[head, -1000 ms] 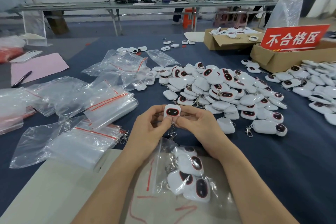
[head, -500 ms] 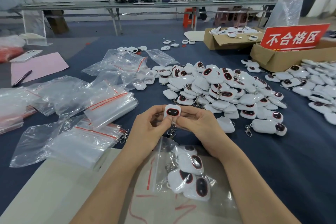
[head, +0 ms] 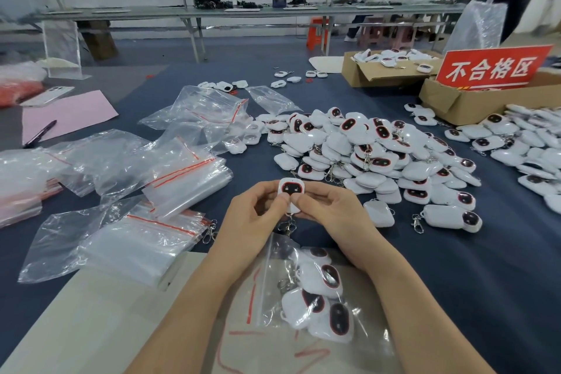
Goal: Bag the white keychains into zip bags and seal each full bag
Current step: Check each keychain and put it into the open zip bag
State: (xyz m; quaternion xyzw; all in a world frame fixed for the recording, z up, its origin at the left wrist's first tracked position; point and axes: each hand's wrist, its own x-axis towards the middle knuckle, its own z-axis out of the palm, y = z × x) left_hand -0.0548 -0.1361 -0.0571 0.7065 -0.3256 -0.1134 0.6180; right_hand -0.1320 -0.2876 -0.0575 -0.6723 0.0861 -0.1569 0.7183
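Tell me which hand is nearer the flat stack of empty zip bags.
Left. The left hand pinches the held keychain beside the stack of zip bags; the right hand pinches the same keychain from the other side, farther away.

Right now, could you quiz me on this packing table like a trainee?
1. True or false: the left hand and right hand together pinch one white keychain.
2. The zip bag beneath the forearms holds: A nothing; B several keychains; C pens.
3. What colour is the sign by the cardboard box?
Key: 1 true; 2 B; 3 red.
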